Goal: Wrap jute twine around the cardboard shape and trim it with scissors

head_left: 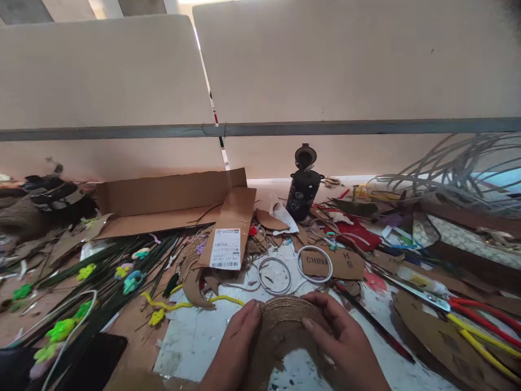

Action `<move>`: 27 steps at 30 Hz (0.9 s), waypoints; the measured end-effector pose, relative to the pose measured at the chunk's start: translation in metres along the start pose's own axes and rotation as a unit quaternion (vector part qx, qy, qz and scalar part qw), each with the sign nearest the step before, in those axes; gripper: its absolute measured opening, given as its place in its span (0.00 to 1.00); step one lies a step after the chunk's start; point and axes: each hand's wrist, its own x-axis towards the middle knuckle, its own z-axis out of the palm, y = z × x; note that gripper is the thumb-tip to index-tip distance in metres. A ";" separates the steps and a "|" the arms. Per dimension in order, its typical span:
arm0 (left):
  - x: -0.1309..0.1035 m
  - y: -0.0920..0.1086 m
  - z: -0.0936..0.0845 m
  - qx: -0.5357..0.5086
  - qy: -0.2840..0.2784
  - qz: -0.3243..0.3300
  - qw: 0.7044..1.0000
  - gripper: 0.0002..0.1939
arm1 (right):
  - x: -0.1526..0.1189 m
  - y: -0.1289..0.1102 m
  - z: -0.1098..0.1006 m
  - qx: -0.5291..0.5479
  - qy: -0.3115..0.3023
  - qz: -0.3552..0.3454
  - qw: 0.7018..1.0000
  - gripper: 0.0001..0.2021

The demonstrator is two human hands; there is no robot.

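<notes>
A curved cardboard piece wrapped with brown twine [291, 309] lies between my hands at the bottom centre. My left hand [238, 345] holds its left side, the fingers closed round the edge. On the right side, my right hand [340, 339] grips the piece between thumb and fingers. Just beyond it are two pale rings, one [274, 276] nearer the left and one [315, 264] resting partly on a cardboard scrap [345, 265] with printed letters. The lower part of the wrapped piece is in shadow.
An open cardboard box [171, 195] lies at the back left. A black bottle [303, 193] stands behind the rings. Flowers on dark stems [134, 281] spread across the left. Scissors with red handles [484, 312] and a dark pencil-like stick [376, 323] lie at the right.
</notes>
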 end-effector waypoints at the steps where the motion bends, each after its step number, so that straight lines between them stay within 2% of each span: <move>1: -0.001 0.001 0.001 -0.001 -0.002 0.003 1.000 0.30 | 0.000 0.001 0.000 -0.002 -0.003 0.000 1.000 0.20; 7: 0.002 0.006 0.007 -0.016 -0.037 0.066 0.997 0.26 | 0.006 -0.003 0.005 0.056 -0.018 -0.018 0.998 0.20; 10: 0.004 0.015 0.007 0.006 -0.029 0.126 0.992 0.24 | 0.004 -0.014 0.003 0.037 -0.008 -0.083 0.996 0.19; 13: 0.001 0.028 0.004 0.048 -0.057 0.224 0.972 0.18 | -0.002 -0.026 0.002 0.045 -0.009 -0.150 0.988 0.19; 18: -0.011 0.037 0.002 0.064 -0.093 0.258 0.959 0.17 | -0.011 -0.030 0.010 0.053 -0.015 -0.187 0.981 0.19; 22: -0.012 0.034 0.006 0.090 -0.124 0.286 0.946 0.14 | -0.010 -0.027 0.013 0.041 -0.014 -0.186 0.982 0.19; 27: -0.006 0.027 0.006 0.147 -0.157 0.303 0.928 0.15 | -0.001 -0.021 0.006 0.047 -0.006 -0.186 0.981 0.19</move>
